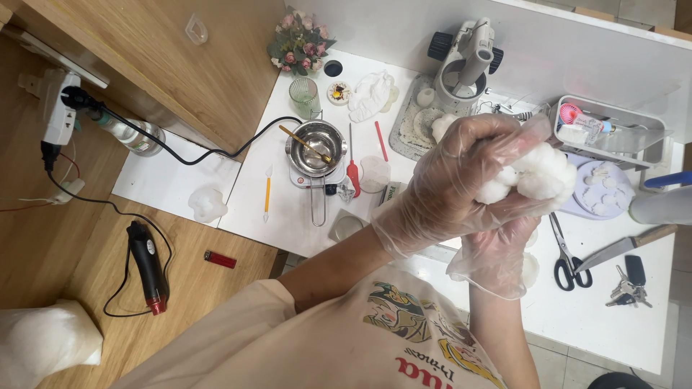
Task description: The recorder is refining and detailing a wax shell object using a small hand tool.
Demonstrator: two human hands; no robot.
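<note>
Both my hands wear clear plastic gloves and meet over the white table [613, 317]. My left hand [461, 176] is on top, its fingers closed round a soft white lump [544, 173] that bulges out to the right. Beneath it, my right hand [497, 259] presses up against the same lump from below, with its fingers mostly hidden. The lump is held above the table, beside a pale purple plate [577, 209] holding several small white pieces.
A small metal pot [315, 148] with a stick in it sits on a hot plate, near a glass cup [304, 96] and a flower bunch [299, 43]. Scissors [566, 259], a knife [623, 246] and keys [628, 284] lie right. A black heat gun [148, 266] and red lighter [220, 259] lie left.
</note>
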